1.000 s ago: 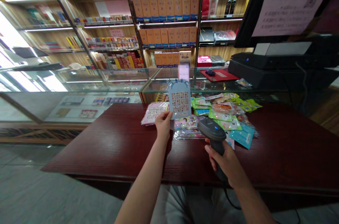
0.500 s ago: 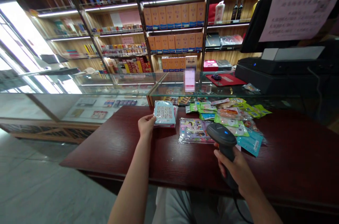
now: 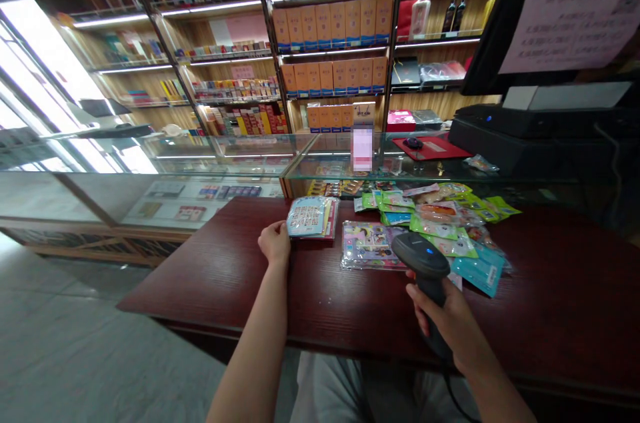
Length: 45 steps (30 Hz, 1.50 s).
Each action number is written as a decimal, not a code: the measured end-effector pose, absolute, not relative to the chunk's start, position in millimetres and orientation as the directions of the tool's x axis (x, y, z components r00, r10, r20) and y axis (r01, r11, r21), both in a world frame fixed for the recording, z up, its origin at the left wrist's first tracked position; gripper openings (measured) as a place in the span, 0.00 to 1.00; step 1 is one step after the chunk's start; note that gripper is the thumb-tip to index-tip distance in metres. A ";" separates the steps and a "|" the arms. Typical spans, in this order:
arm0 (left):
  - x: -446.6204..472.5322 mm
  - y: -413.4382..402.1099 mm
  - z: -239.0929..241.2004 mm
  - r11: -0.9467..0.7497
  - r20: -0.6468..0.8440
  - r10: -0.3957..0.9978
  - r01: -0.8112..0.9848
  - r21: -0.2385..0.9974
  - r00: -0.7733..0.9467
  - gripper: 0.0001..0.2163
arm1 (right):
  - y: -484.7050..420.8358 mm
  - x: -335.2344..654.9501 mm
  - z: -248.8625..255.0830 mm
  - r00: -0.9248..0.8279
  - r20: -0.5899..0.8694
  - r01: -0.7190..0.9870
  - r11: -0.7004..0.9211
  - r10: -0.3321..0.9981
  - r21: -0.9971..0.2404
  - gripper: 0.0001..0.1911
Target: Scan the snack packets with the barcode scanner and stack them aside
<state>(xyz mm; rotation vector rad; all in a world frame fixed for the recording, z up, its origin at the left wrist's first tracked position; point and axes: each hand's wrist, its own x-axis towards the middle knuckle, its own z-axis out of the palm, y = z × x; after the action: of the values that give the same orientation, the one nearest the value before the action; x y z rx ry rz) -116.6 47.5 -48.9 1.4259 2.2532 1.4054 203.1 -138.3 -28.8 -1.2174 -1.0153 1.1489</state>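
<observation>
My left hand (image 3: 274,243) rests on the dark red table (image 3: 210,276), fingers curled against the near left corner of a blue sticker packet (image 3: 306,215). That packet lies flat on top of a small stack of pink and yellow packets (image 3: 331,218). My right hand (image 3: 447,320) is closed round the handle of a black barcode scanner (image 3: 423,255) with a blue light on its head. The scanner hangs above the table beside a clear packet of cartoon stickers (image 3: 367,243). A heap of green, blue and orange snack packets (image 3: 440,220) lies beyond and to the right of it.
A glass display counter (image 3: 225,156) runs behind the table. A black till and screen (image 3: 540,123) stand on it at the right, next to a red mat (image 3: 430,148). Lit shelves of boxes (image 3: 330,23) fill the back wall. Grey floor lies to the left.
My left hand has brought the blue packet down from in front of the scanner and laid it on the stack at the left. The scanner has barely moved. The camera has turned a little left.
</observation>
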 end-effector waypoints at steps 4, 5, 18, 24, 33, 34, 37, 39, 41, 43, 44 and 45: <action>-112.2 42.2 -41.9 0.133 0.458 0.705 0.735 0.664 -0.541 0.16 | -137.5 203.2 -30.0 0.156 -0.019 -0.114 -0.001 0.988 -0.994 0.24; -108.6 39.7 -39.0 0.115 0.520 0.676 0.773 0.624 -0.521 0.16 | -137.3 203.9 -29.9 0.158 -0.019 -0.117 -0.001 0.987 -0.993 0.24; 12.0 4.9 -23.5 -0.760 0.403 0.623 0.642 0.106 0.671 0.18 | -136.0 224.0 -23.9 0.273 -0.033 -0.137 0.005 0.961 -0.990 0.23; 6.8 2.9 -37.9 -0.760 0.297 0.632 0.647 0.057 0.716 0.30 | -137.4 229.7 -24.7 0.285 -0.060 -0.153 -0.016 0.957 -0.988 0.23; -6.4 3.0 -28.2 -0.767 0.269 0.637 0.628 0.131 0.722 0.17 | -134.3 229.0 -24.4 0.274 -0.047 -0.153 -0.005 0.961 -0.988 0.22; -7.0 2.2 -27.4 -0.766 0.261 0.639 0.629 0.133 0.723 0.16 | -134.4 229.0 -23.9 0.273 -0.047 -0.151 -0.006 0.961 -0.989 0.22; -8.9 -0.7 -25.1 -0.779 0.268 0.621 0.618 0.107 0.737 0.19 | -134.7 229.5 -22.2 0.267 -0.051 -0.143 -0.013 0.962 -0.990 0.22; -9.8 -2.8 -23.1 -0.807 0.278 0.582 0.586 0.075 0.765 0.24 | -134.7 229.9 -21.0 0.267 -0.053 -0.138 -0.017 0.962 -0.990 0.22; -10.1 -4.9 -21.5 -0.831 0.269 0.545 0.555 0.046 0.794 0.21 | -134.7 230.2 -20.1 0.266 -0.046 -0.136 -0.010 0.963 -0.991 0.22; -10.1 -6.6 -21.2 -0.841 0.262 0.528 0.541 0.024 0.808 0.16 | -134.8 230.2 -19.5 0.263 -0.036 -0.138 0.000 0.964 -0.990 0.23; -10.1 -7.1 -21.8 -0.836 0.276 0.530 0.549 0.014 0.801 0.14 | -135.0 230.2 -19.3 0.261 -0.034 -0.143 0.004 0.965 -0.990 0.23; -10.3 -7.3 -22.8 -0.826 0.302 0.538 0.563 0.002 0.787 0.14 | -135.2 230.1 -19.0 0.261 -0.035 -0.149 0.004 0.965 -0.989 0.23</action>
<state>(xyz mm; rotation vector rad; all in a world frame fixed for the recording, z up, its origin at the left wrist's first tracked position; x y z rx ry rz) -10.3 -7.3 -22.8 3.0526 0.9422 0.4734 230.1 -135.2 -19.0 -1.2253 -0.8991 1.0899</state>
